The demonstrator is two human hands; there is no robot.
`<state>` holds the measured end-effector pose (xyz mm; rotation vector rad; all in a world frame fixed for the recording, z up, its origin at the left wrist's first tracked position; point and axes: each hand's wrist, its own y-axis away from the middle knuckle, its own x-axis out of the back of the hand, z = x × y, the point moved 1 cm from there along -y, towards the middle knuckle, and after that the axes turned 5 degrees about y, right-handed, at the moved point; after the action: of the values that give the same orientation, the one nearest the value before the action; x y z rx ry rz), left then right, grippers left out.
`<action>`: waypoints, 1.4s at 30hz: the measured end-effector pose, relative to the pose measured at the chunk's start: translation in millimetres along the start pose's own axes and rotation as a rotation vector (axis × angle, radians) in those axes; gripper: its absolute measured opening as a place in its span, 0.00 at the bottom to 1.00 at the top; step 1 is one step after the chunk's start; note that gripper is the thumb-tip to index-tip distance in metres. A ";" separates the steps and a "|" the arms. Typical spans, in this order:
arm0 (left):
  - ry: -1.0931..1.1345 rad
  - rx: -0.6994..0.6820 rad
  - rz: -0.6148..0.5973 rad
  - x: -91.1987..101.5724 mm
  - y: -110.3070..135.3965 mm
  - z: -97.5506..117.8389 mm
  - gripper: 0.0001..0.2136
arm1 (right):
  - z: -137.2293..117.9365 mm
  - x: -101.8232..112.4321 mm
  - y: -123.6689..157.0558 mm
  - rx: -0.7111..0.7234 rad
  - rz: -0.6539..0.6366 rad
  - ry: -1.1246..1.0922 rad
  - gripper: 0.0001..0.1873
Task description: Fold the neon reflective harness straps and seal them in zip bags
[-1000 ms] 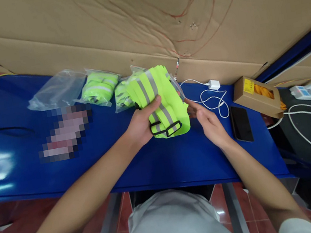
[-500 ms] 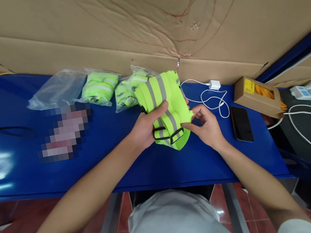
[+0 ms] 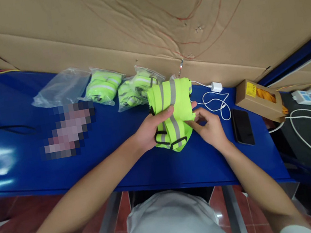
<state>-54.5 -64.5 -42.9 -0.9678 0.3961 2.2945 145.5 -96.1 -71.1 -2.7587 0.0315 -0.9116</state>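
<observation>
A bundled fluorescent yellow-green reflective vest with grey stripes and black strap buckles is held over the blue table. My left hand grips it from the left side, thumb across the front and the other fingers mostly hidden behind. At the vest's lower right edge, my right hand pinches the fabric between thumb and fingertips. Behind the bundle lie clear plastic bags with similar folded vests, one bag farther left and others closer to my hands.
At the back left lies an empty clear bag, with a blurred-out item in front of it. Toward the right are a white charger with its cable, a black phone and a cardboard box. A cardboard wall stands behind.
The vest's top edge has come down a little and the bundle sits slightly farther right. Both hands keep their hold, and the whole view has shifted slightly.
</observation>
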 end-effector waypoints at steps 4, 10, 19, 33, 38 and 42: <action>-0.094 0.031 0.030 0.4 1.9 -3.8 0.29 | -1.2 6.4 -2.3 0.020 -0.134 0.104 0.07; -0.109 0.050 0.139 -2.0 -0.4 -11.3 0.28 | -6.7 -8.7 9.3 0.026 -0.263 0.183 0.01; -0.243 -0.043 0.369 3.9 -4.9 -12.4 0.22 | -17.6 17.0 4.2 0.147 -0.023 -0.013 0.19; -0.381 0.224 -0.122 6.8 -0.1 -22.3 0.14 | -37.7 26.8 14.6 0.489 0.003 0.353 0.28; -0.315 0.425 -0.219 3.4 3.1 -20.6 0.14 | -38.4 24.4 16.4 0.194 0.059 0.137 0.18; -0.381 0.526 -0.284 0.9 7.4 -22.8 0.15 | -38.0 26.5 12.8 -0.205 -0.010 -0.262 0.20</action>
<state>-47.4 -80.7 -59.0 -0.2950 0.6109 1.9104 145.1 -119.2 -29.0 -3.0485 0.0700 -0.5697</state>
